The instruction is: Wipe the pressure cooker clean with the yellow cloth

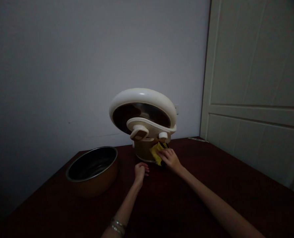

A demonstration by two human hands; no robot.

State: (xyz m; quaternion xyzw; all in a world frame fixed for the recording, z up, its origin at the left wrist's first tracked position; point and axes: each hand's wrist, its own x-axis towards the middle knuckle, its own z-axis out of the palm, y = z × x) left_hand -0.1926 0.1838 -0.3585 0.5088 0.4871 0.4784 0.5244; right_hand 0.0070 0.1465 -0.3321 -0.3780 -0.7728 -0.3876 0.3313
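My right hand grips a yellow cloth with dark patches. It presses the cloth against the front of a white and tan cooking appliance, below a small white knob. The appliance's lid, white-rimmed with a dark glass centre, is raised and tilted toward me. A handle with a brown face juts from the lid's arm. My left hand hovers or rests just in front of the appliance's base; I cannot tell which. Its fingers are loosely curled in with nothing visible in them.
A wide orange-brown pot with a dark inside stands left of the appliance on the dark red table. Behind rises a pale wall with a socket. A white panelled door is on the right.
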